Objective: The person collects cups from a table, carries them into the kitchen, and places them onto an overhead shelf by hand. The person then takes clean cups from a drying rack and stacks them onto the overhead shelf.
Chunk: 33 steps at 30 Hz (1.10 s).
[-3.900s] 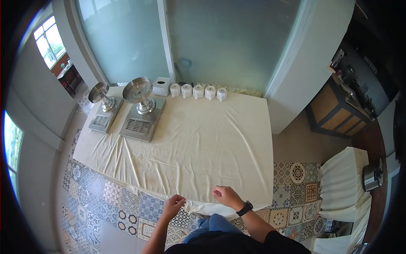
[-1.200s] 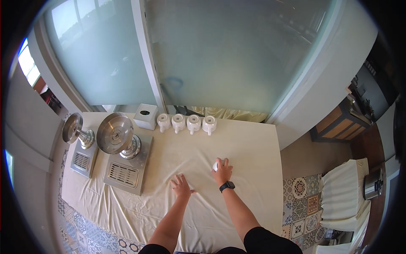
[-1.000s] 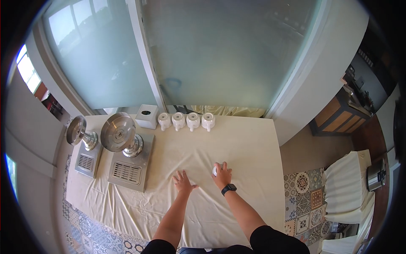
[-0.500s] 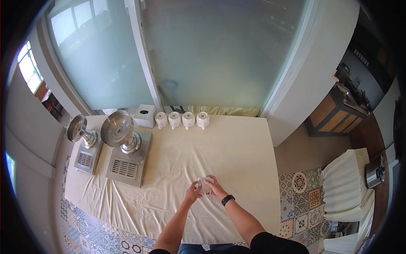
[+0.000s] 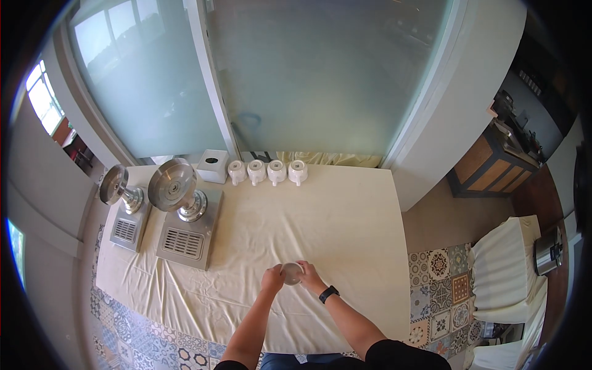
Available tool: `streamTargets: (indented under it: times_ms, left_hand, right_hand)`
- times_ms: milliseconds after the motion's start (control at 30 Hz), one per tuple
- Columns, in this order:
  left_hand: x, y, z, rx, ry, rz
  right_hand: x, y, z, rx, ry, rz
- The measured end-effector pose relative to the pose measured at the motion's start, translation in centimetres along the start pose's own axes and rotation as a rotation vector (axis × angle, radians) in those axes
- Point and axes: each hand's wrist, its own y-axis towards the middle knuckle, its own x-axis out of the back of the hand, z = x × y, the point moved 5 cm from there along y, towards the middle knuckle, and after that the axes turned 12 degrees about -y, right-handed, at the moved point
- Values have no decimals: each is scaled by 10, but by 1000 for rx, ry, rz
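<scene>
Over the near part of the table, a white cup (image 5: pixel 291 274) is held between both hands, its round mouth turned up toward me. My left hand (image 5: pixel 272 279) grips the cup's left side, with the fingertips at the rim. On the opposite side, my right hand (image 5: pixel 312 279) has its fingers closed on the cup at the rim. The cup's lower wall is hidden, and I cannot make out its handle. Farther back, several white cups (image 5: pixel 276 172) stand upside down in a row along the table's far edge.
A cream cloth covers the table (image 5: pixel 345 228). At the left stand a large metal dispenser stand (image 5: pixel 192 206) and a smaller one (image 5: pixel 131 200), each with a slotted drip tray. Beside the cups is a white tissue box (image 5: pixel 213 166). Frosted glass panels (image 5: pixel 320 80) rise behind.
The cup has turned from lying sideways to facing mouth up. My left hand has shifted slightly left, and both hands have changed their hold around it.
</scene>
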Motion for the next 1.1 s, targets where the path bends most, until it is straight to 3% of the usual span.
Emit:
streamTargets:
  times_ms: [167, 267, 367, 467, 567, 700, 767, 967, 1100]
  left_hand:
    - [5, 2, -20, 90, 117, 71]
    - [14, 4, -30, 187, -6, 112]
    - [16, 13, 30, 318, -419, -31]
    - [43, -4, 37, 634, 322, -101]
    - [36, -6, 46, 679, 237, 176]
    - [40, -2, 43, 806, 232, 347]
    - [43, 0, 36, 848, 296, 428]
    - [29, 0, 64, 835, 308, 431]
    - [33, 1, 61, 811, 264, 438]
  right_hand:
    - [14, -13, 26, -3, -155, -95]
    - [16, -18, 27, -72, -136, -114]
    - [18, -7, 12, -221, -12, 54]
    - [49, 22, 19, -54, -325, -103]
    - [85, 82, 39, -125, -292, -179]
    - [108, 192, 37, 63, -380, -333]
    - [118, 241, 32, -52, -445, -364]
    - [135, 324, 79, -224, -612, -367]
    - [120, 358, 69, -375, -633, -212]
